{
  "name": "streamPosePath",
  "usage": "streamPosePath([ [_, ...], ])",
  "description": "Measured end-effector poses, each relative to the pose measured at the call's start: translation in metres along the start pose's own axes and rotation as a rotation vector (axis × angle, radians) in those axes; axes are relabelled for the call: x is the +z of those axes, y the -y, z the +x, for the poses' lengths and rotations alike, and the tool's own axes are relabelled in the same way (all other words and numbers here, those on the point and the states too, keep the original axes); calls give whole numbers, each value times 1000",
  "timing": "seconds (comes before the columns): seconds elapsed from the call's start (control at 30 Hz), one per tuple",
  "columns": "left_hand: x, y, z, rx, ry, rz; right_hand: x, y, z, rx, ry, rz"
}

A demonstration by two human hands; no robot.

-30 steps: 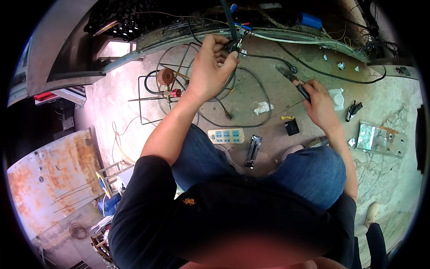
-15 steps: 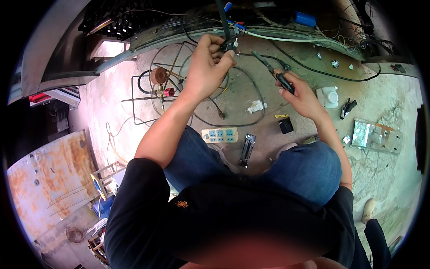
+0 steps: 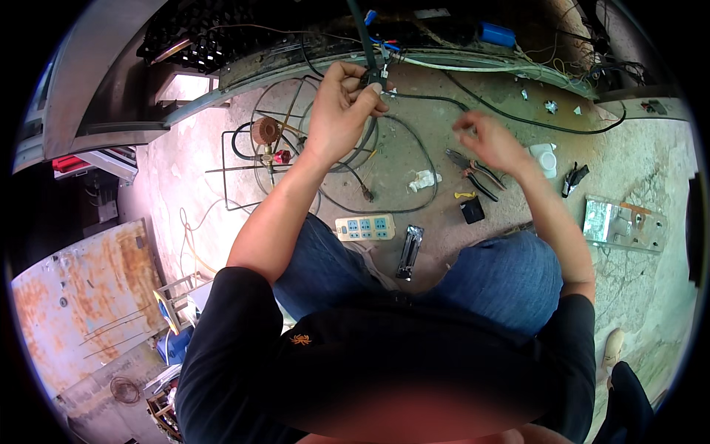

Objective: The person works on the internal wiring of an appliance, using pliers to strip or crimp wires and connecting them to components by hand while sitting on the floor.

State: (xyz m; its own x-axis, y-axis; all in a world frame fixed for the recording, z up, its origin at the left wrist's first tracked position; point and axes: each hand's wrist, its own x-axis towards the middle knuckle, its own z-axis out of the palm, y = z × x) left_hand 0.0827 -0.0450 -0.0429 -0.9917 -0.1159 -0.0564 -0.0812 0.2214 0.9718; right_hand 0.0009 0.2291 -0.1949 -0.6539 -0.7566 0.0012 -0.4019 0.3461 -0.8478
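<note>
My left hand grips a small black fitting with cables and a metal tab, below a dark upright tube at the edge of a dirty metal frame. My right hand has let its fingers part, slightly bent, and holds nothing. Just below it on the concrete lie pliers with dark handles. A black cable runs from near the fitting toward my right hand.
Around my knees lie a power strip, silver packet, white container and metal plate. A gauge with hoses stands at left, near a rusty panel. Another person's shoe and leg show lower right.
The pliers have left my right hand and lie on the floor beneath it; that hand's fingers have opened. My left hand remains on the fitting.
</note>
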Motion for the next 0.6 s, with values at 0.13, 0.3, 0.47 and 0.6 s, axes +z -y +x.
streamPosePath([
  [0.13, 0, -7, 0, 6, -25, -1, -59, 93, 73, -130, -178, 120],
  [0.3, -1, -15, 3, 22, -31, 10, -67, 125, 103, -290, -168, 184],
  [0.47, 0, -14, 2, -46, -25, -164, -45, 120, 96, -238, -247, 244],
  [0.6, 2, -8, 0, -52, -37, -141, -32, 129, 87, -214, -211, 422],
])
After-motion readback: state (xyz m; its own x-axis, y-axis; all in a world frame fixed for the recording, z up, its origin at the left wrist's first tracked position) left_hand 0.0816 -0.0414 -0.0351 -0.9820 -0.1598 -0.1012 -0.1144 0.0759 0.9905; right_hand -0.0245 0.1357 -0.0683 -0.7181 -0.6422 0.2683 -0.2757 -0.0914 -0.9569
